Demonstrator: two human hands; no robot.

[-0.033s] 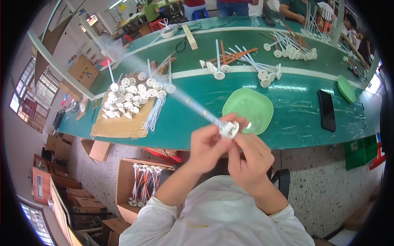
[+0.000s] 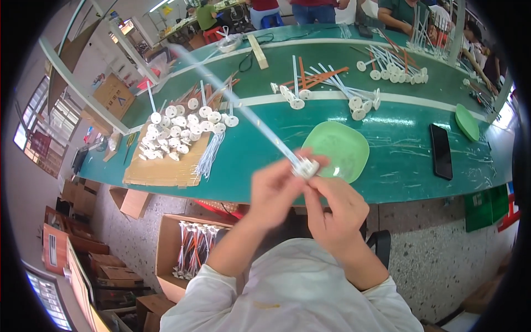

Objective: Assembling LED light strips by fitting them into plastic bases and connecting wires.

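Head view, ctr of frame: your L hand [image 2: 270, 191] grip's clamped on the strip [image 2: 260, 125] near its white base [image 2: 305, 168]; R hand [image 2: 336, 213] fingertips at the base, can't tell if pinching. Long end's leaning upper L; slack L grip could tip it.

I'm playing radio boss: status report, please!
Left hand holding white cap. Right hand at its edge. Stick slants away leftward. Green plate beyond, not visibly blocking.
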